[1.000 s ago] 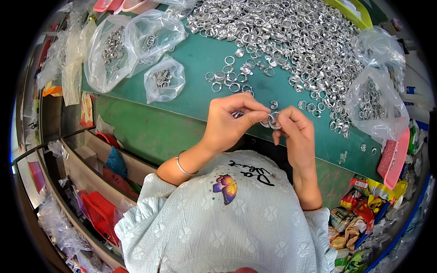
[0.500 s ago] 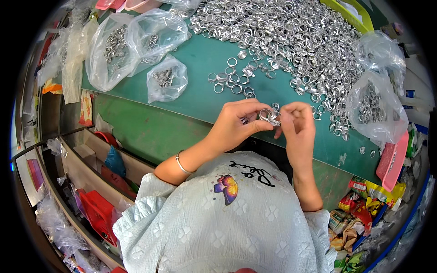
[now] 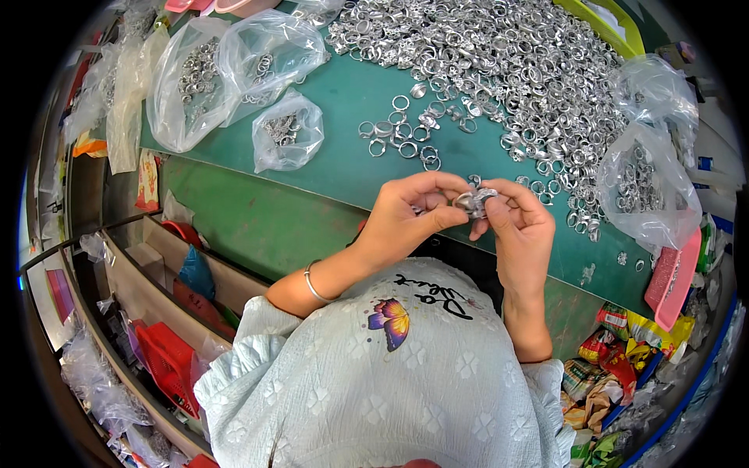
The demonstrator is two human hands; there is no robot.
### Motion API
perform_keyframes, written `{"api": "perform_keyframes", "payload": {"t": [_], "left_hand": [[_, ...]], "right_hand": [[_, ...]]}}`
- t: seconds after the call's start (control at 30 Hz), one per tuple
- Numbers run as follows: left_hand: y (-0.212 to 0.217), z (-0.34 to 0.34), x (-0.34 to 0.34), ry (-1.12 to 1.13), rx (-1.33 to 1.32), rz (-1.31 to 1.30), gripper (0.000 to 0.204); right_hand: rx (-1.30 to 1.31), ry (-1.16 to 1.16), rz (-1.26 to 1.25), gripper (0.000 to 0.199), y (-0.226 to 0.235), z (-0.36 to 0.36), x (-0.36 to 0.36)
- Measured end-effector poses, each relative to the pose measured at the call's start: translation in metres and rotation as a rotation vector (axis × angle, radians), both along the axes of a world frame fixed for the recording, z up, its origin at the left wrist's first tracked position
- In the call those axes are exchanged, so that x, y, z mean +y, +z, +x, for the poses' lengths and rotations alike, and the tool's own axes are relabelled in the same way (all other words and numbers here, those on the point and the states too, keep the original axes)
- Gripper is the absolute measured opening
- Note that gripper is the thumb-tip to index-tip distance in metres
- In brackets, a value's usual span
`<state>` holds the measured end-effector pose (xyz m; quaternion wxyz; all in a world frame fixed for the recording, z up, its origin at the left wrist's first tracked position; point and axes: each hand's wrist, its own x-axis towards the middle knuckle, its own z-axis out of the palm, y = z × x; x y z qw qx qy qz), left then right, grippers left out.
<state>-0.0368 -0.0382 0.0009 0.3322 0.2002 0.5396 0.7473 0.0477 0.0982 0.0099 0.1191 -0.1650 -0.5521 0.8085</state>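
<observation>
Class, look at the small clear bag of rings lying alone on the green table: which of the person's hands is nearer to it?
Left. The left hand is right of and below the small clear bag; the right hand lies farther right, beyond the left.

Your left hand (image 3: 406,218) and right hand (image 3: 519,226) meeting above the green desk (image 3: 343,156), fingertips of both pinching a small silver ring (image 3: 474,200), a big heap of silver rings (image 3: 507,62) beyond, clear bags of rings (image 3: 234,70) at your left.
</observation>
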Motion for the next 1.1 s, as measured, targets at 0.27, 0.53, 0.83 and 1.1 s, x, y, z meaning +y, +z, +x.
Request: {"api": "perform_keyframes", "payload": {"t": [0.27,0.53,0.83,1.1], "left_hand": [[-0.012,-0.001,-0.005,-0.210,-0.603,0.239,0.014],[-0.018,-0.003,-0.006,-0.248,-0.730,0.263,0.012],[-0.001,0.011,0.002,0.056,0.507,-0.199,0.043],[-0.012,0.010,0.006,0.083,0.319,-0.089,0.028]], "right_hand": [[0.030,-0.006,0.231,0.017,0.003,-0.001,-0.010],[0.074,-0.092,0.583,0.012,-0.003,0.003,-0.011],[-0.096,-0.050,0.318,0.012,0.007,0.004,-0.010],[0.065,-0.104,0.664,0.009,-0.008,0.003,-0.011]]}}
